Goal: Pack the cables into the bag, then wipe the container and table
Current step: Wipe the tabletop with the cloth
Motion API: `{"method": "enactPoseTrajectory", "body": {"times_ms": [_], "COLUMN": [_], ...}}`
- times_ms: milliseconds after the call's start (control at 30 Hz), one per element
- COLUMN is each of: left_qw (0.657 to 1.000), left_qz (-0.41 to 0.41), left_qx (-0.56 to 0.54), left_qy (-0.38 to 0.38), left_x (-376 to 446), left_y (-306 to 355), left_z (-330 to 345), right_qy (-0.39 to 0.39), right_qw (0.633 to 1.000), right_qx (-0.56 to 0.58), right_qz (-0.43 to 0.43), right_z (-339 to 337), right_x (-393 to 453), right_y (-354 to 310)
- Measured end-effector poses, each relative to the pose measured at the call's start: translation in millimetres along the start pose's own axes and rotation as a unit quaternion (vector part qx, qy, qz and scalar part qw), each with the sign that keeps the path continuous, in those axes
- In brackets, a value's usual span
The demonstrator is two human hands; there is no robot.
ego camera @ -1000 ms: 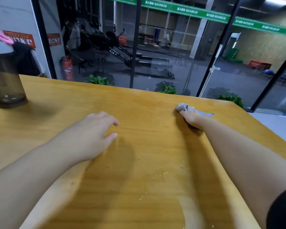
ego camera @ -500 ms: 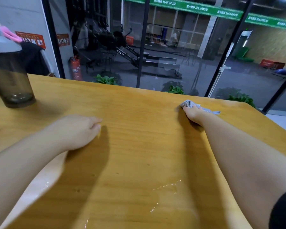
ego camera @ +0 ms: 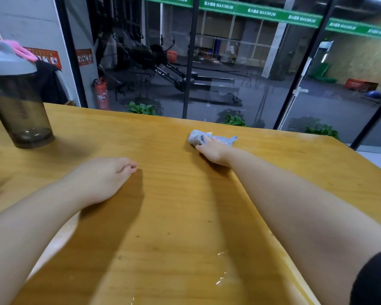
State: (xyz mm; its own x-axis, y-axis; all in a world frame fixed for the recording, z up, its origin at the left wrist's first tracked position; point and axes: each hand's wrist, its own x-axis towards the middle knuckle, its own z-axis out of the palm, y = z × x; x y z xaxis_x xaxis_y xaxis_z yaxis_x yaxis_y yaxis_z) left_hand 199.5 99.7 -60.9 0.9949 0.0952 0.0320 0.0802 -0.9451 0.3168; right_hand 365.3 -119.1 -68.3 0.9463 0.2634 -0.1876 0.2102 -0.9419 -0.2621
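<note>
My right hand [ego camera: 215, 151] reaches far across the wooden table [ego camera: 163, 216] and presses a crumpled grey cloth [ego camera: 198, 137] flat against the top near the far edge; its fingers lie straight on the cloth. My left hand [ego camera: 101, 179] rests on the table nearer to me, left of centre, with its fingers loosely curled and nothing in it. No cables, bag or container are in view.
A dark translucent shaker bottle [ego camera: 20, 106] with a grey lid stands at the far left of the table. Wet streaks [ego camera: 220, 280] glisten on the near part of the top. Glass panels rise just past the far edge.
My right hand has slid the cloth to the left along the far part of the table. My left hand's fingers have gone from spread to curled.
</note>
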Motion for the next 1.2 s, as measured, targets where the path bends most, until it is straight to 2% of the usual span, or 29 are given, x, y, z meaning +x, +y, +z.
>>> {"method": "enactPoseTrajectory", "body": {"times_ms": [200, 333, 400, 500, 633, 733, 833, 1000, 1200], "left_qw": [0.999, 0.998, 0.998, 0.999, 0.999, 1.000, 1.000, 0.999, 0.998], "left_qz": [-0.025, -0.031, -0.036, -0.035, -0.022, -0.017, -0.017, -0.028, -0.057], "left_qx": [0.041, 0.047, 0.038, 0.022, 0.014, 0.003, 0.007, 0.024, -0.028], "left_qy": [-0.007, -0.012, -0.022, -0.021, -0.018, -0.016, -0.006, 0.010, 0.000], "left_x": [9, 6, 3, 0, 1, 3, 5, 11, 10], "left_y": [8, 11, 12, 9, 5, 3, 2, 3, 2], "left_z": [0, 1, 2, 6, 7, 5, 6, 4, 2], "right_qy": [-0.074, -0.120, -0.117, -0.055, 0.018, 0.038, 0.040, 0.021, -0.002], "right_qw": [0.979, 0.968, 0.976, 0.995, 0.995, 0.986, 0.980, 0.991, 0.994], "right_qx": [-0.076, -0.077, -0.067, -0.058, -0.028, 0.005, 0.022, -0.012, -0.099], "right_qz": [-0.174, -0.205, -0.171, -0.054, 0.093, 0.165, 0.193, 0.133, -0.044], "right_z": [17, 26, 18, 2, -10, -12, -11, -6, 20], "right_x": [-83, -106, -108, -94, -63, -43, -30, -17, -33], "right_y": [-55, -42, -21, 30, 97, 113, 102, 65, -6]}}
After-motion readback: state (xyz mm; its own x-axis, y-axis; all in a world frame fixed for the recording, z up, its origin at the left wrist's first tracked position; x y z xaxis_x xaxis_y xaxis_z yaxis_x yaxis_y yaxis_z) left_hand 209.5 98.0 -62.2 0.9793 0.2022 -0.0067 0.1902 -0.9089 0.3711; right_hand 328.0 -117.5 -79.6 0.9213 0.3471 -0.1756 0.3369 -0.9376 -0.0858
